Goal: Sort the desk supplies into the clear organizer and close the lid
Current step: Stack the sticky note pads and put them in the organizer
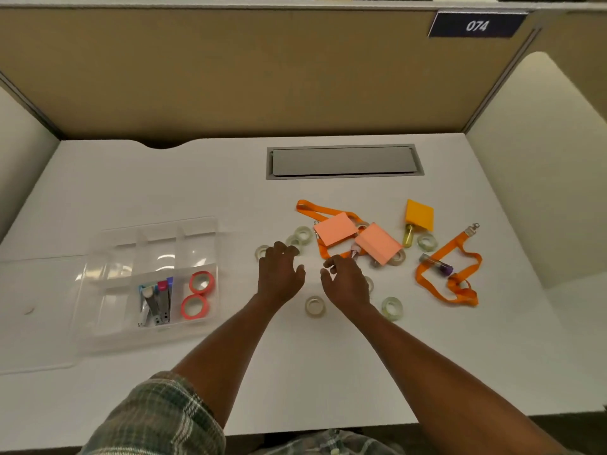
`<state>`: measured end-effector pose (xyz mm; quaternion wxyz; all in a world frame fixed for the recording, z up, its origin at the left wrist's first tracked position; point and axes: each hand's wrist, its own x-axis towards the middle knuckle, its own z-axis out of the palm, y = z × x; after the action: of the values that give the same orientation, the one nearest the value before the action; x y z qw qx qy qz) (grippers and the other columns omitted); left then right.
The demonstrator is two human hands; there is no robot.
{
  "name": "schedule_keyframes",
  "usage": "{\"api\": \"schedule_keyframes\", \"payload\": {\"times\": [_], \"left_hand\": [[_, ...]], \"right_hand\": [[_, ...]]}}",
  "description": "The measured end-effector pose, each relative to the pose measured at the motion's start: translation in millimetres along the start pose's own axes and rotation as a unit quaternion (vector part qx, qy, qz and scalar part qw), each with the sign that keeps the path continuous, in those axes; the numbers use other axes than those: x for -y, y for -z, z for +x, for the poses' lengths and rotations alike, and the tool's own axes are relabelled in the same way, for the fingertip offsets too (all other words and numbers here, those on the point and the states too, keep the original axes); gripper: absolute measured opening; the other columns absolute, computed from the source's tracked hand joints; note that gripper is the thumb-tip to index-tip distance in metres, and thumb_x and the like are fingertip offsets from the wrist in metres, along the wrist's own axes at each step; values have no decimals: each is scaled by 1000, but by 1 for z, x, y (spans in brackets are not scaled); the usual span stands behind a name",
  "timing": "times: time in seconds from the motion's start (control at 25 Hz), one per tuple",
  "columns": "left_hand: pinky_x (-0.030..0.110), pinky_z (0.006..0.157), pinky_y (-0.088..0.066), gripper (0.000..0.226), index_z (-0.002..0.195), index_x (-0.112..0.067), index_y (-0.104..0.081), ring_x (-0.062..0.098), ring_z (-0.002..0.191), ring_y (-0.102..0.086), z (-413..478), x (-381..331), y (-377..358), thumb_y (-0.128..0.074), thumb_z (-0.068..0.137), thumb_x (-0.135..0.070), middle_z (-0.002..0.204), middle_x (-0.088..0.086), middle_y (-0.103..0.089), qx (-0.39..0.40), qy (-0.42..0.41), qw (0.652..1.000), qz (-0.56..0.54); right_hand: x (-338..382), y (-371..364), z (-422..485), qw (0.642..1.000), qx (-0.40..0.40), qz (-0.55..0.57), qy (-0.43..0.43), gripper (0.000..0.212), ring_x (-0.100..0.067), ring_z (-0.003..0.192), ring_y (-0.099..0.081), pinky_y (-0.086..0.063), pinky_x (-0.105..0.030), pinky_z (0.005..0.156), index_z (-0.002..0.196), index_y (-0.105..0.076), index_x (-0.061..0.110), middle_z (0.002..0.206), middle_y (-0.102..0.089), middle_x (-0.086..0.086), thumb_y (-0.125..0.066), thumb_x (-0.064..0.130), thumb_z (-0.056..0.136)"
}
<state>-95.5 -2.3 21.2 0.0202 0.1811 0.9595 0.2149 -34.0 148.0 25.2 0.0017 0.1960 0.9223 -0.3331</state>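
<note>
The clear organizer lies at the left with its lid folded open to the left. One compartment holds several small staplers, another two red tape rolls. My left hand hovers palm down over clear tape rolls, fingers spread and holding nothing. Beside it, my right hand is open too, close to a pink sticky pad. A second pink pad, an orange pad, two orange lanyards, and more clear rolls lie scattered.
A grey cable hatch is set into the white desk at the back. Tan partition walls enclose the desk, with a "074" plate top right. A yellow vial and a purple one lie among the lanyards.
</note>
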Motion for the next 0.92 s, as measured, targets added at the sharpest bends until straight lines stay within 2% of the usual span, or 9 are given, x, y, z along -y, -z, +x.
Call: {"api": "schedule_keyframes", "payload": {"times": [0.12, 0.24, 0.4, 0.48, 0.56, 0.72, 0.8, 0.92], "left_hand": [[42, 75, -51, 35, 109, -10, -65, 35, 98, -61, 7, -32, -18, -71, 78, -26, 110, 14, -62, 30, -8, 999, -15], [41, 84, -48, 40, 120, -13, -61, 32, 112, -56, 16, -63, -32, -66, 84, -30, 126, 12, -57, 71, -32, 997, 3], [45, 98, -42, 50, 132, -14, -53, 35, 133, -40, 34, -87, -51, -60, 88, -36, 151, 15, -37, 119, -60, 990, 55], [48, 105, -37, 56, 136, -13, -50, 38, 141, -29, 42, -90, -61, -59, 89, -41, 158, 17, -25, 141, -52, 986, 77], [49, 110, -31, 58, 136, -12, -49, 38, 145, -21, 49, -90, -69, -58, 90, -46, 162, 16, -15, 158, -30, 983, 85], [53, 114, -26, 62, 136, -9, -47, 36, 148, -12, 60, -91, -77, -51, 92, -53, 164, 13, -3, 199, 32, 977, 76], [54, 116, -22, 68, 143, -8, -40, 34, 149, -10, 63, -91, -77, -47, 94, -54, 164, 11, -1, 226, 49, 970, 78], [53, 116, -22, 76, 149, -5, -29, 33, 149, -12, 63, -91, -74, -45, 94, -54, 164, 11, -5, 228, 54, 968, 89]], "right_hand": [[-34, 20, -1, 999, -12, -13, -27, 17, -21, 96, -63, -48, -32, 77, 104, -62, 21, 104, -62, -3, -62, 31, 91], [-63, 40, 0, 998, -18, -41, -52, 19, -22, 104, -62, -51, -35, 83, 108, -62, 21, 114, -62, -4, -63, 31, 91], [-94, 62, 10, 992, -22, -123, -13, 26, -27, 118, -54, -49, -37, 88, 114, -62, 21, 127, -58, -6, -62, 33, 91], [-107, 69, 19, 985, 14, -170, 26, 37, -33, 133, -45, -44, -43, 101, 124, -60, 21, 145, -49, -10, -64, 34, 89], [-116, 74, 27, 976, 65, -195, 66, 49, -38, 144, -31, -36, -49, 111, 133, -57, 24, 159, -32, -14, -65, 37, 87], [-123, 77, 40, 951, 167, -243, 97, 61, -39, 151, -8, -20, -55, 118, 145, -45, 33, 166, -2, -13, -60, 51, 89], [-124, 77, 43, 938, 202, -269, 88, 66, -37, 152, -8, -21, -54, 119, 150, -37, 29, 166, 5, -12, -56, 53, 92], [-125, 81, 44, 937, 201, -271, 91, 72, -35, 151, -14, -27, -51, 117, 154, -28, 20, 167, 1, -9, -53, 50, 94]]}}
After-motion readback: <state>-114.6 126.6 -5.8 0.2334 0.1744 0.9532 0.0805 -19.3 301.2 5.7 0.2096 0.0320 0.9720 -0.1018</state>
